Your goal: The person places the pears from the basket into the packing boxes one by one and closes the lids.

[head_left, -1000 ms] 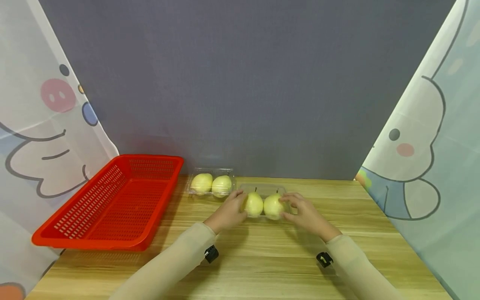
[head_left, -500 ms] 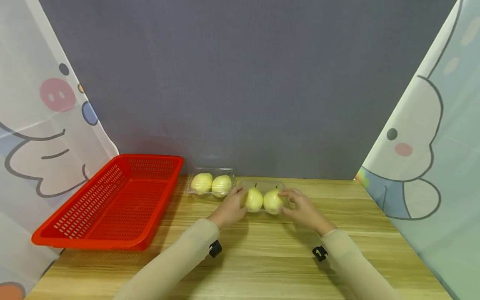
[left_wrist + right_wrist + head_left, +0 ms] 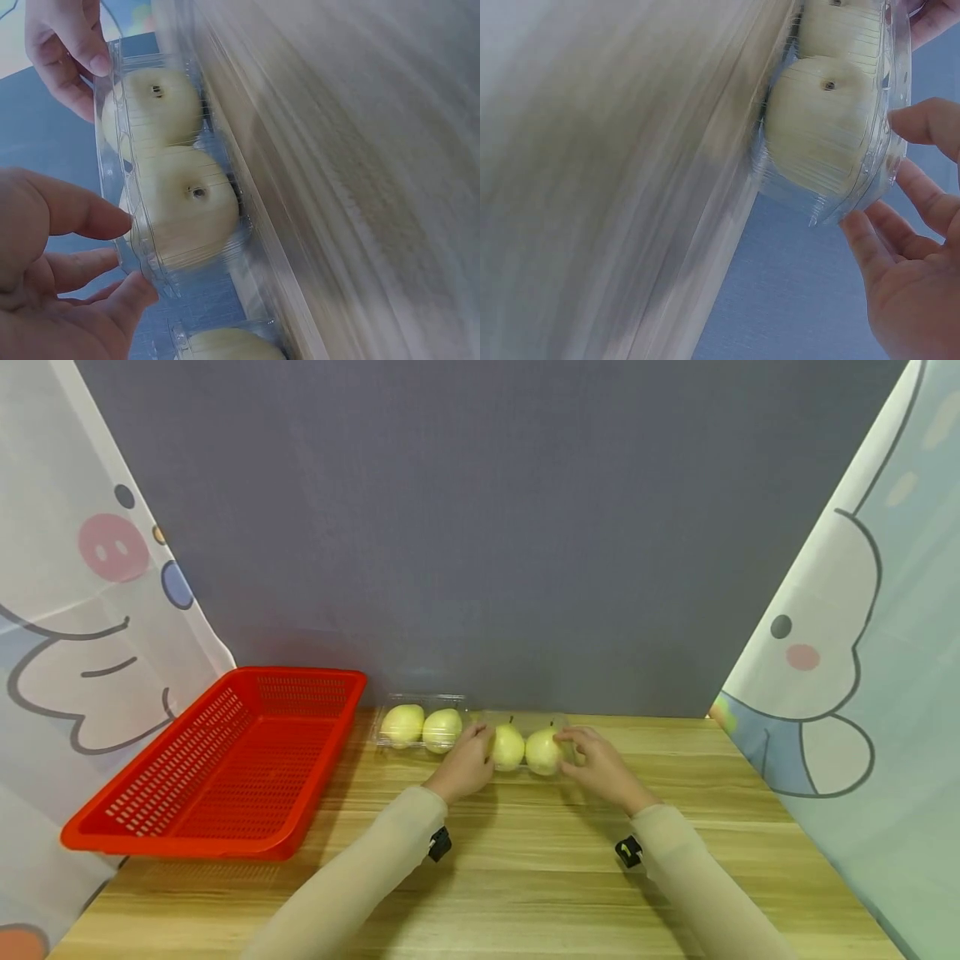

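Two pale yellow pears (image 3: 543,752) sit side by side in a clear plastic fruit box (image 3: 133,180) near the back of the table. My left hand (image 3: 467,765) grips its left end, with the thumb and fingertips at the rim in the left wrist view. At the right end, my right hand (image 3: 600,768) holds the rim between bent fingers and thumb, as the right wrist view shows. Whether its lid is fastened I cannot tell. Just left of it stands a second clear box (image 3: 382,727), also holding two pears (image 3: 442,731).
A red perforated plastic basket (image 3: 326,777) stands on the left of the wooden table (image 3: 525,877). A dark grey panel (image 3: 487,543) rises along the table's back edge. Cartoon-printed curtains (image 3: 817,610) hang on both sides.
Both hands have moved the box of pears away from me, toward the back panel and level with the second box. The basket and second box have stayed put.
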{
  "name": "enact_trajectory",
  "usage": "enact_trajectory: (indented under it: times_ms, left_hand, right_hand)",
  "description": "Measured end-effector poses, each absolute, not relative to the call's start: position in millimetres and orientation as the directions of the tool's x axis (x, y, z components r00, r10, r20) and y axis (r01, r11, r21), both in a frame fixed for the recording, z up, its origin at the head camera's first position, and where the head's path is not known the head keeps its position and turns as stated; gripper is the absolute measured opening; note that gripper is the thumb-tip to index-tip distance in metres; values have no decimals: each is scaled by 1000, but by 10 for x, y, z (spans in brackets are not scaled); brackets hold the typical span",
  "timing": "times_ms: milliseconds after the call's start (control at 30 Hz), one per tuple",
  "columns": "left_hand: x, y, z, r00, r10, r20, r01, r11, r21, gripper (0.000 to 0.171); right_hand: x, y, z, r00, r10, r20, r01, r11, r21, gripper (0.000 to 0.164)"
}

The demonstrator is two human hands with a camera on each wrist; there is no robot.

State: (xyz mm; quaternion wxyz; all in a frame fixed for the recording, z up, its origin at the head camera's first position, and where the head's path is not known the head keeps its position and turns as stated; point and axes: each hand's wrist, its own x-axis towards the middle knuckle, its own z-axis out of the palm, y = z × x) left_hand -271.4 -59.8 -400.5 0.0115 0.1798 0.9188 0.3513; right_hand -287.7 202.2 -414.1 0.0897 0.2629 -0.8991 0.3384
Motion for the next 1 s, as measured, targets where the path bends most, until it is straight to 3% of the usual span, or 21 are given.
enact_trajectory:
  times_ms: [1000]
  left_hand:
    - [-2976,-492,-4031,-973,222,68,213,732,647,56]
  right_hand:
    - [-3112,1936,-4159,-863,-380,333,-505,669,-546,40]
